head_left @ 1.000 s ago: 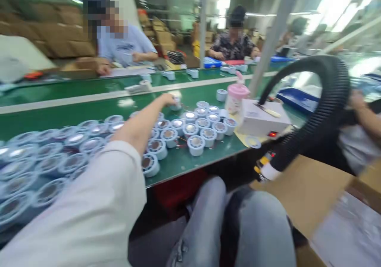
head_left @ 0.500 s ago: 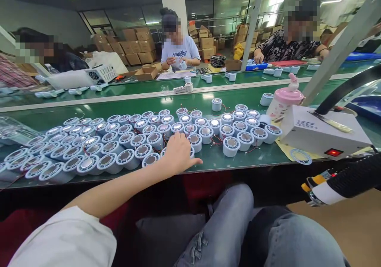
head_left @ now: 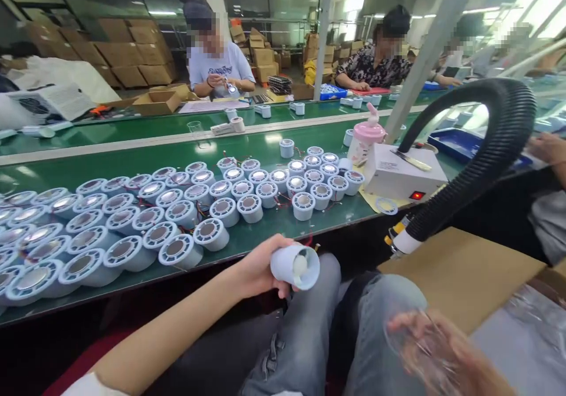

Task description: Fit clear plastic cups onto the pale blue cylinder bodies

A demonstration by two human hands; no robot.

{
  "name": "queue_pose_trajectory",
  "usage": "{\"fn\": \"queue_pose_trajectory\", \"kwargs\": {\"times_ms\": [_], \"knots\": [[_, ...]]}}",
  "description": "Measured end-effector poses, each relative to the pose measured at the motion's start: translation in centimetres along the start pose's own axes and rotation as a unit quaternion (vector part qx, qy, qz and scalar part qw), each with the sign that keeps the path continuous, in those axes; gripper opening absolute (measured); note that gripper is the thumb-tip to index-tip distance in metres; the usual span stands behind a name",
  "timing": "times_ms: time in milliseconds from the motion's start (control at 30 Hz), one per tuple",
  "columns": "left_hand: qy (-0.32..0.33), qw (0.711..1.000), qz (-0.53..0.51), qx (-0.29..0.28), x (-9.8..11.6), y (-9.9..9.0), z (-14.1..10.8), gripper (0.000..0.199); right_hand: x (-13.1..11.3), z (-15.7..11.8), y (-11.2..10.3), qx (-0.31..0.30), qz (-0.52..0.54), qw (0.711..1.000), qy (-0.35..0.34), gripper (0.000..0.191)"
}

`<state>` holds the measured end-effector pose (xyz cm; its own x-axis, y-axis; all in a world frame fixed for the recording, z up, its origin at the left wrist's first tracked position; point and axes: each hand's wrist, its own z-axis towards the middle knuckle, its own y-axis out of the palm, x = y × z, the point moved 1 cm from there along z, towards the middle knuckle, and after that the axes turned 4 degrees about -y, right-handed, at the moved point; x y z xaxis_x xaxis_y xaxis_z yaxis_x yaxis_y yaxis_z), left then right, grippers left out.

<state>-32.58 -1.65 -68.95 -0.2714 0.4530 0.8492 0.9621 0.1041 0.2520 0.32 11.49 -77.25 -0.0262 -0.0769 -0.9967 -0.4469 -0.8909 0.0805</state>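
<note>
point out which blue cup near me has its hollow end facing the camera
The cup in your left hand: its open end faces the camera, with something white inside. Most cups on the green table show round discs on top instead.

The right hand (head_left: 464, 349) is blurred, and the clear plastic piece (head_left: 427, 340) in it is too smeared for its exact shape to be told. Some fingers of the left hand (head_left: 256, 269) are partly hidden by the light-blue cylindrical housing (head_left: 283, 263), whose deeper interior cannot be made out. The left edge cuts off the outermost housings (head_left: 35, 281). Printing on the white power unit (head_left: 400, 175) is too small to read; a co-worker's hand (head_left: 548, 148) at right is blurred.
</note>
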Motion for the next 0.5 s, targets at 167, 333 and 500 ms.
{"fn": "queue_pose_trajectory", "kwargs": {"times_ms": [167, 333, 500], "knots": [[-0.069, 0.983, 0.087, -0.148, -2.2, 3.3, 4.3, 0.047, -5.7, 3.0, 4.7, 0.02, -0.382, 0.915, -0.129, 0.034], [-0.024, 0.952, 0.241, -0.186, -1.1, 5.3, 3.8, 0.025, -6.5, 5.0, 6.4, 0.046, -0.622, 0.771, -0.132, 0.045], [0.169, 0.855, 0.487, -0.059, -0.3, 6.1, 2.0, 0.025, -5.4, 5.1, 6.2, -0.045, -0.492, 0.867, -0.057, 0.023]]}}
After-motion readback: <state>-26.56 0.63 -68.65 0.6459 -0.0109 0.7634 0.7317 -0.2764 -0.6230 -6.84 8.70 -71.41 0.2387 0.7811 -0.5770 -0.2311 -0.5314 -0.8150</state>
